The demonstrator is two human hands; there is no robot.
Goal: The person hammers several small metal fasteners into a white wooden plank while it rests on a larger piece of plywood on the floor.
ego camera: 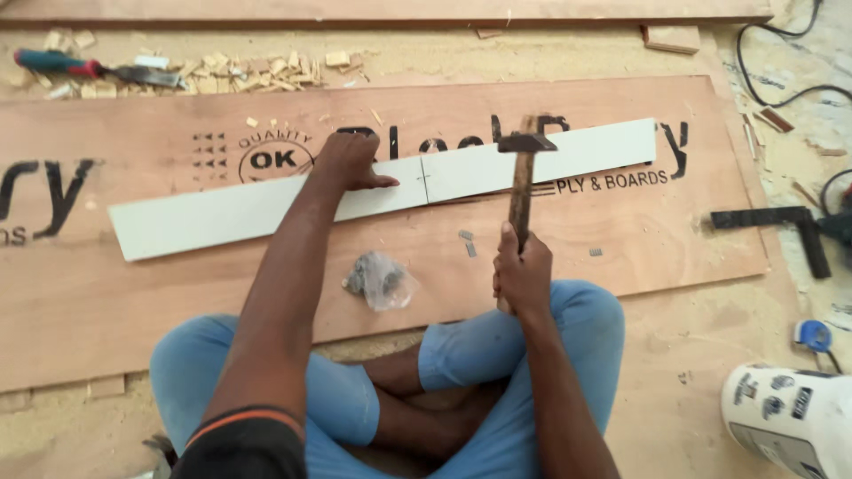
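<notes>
Gripping wooden-handled hammer (522, 182): right hand (522, 270) | left hand (349, 161) flat, pressing white strip (222, 213) | plywood sheet (133, 302)

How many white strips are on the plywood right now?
2. The left white strip lies under the left hand; the right white strip butts against it end to end, beneath the hammer held by the right hand.

The person sits cross-legged with the left arm stretched forward, the left hand (348, 161) pressed palm down with fingers spread, while the right hand (522, 270), nearer the body, is closed in a fist, forearm angled upward from the knee.
</notes>
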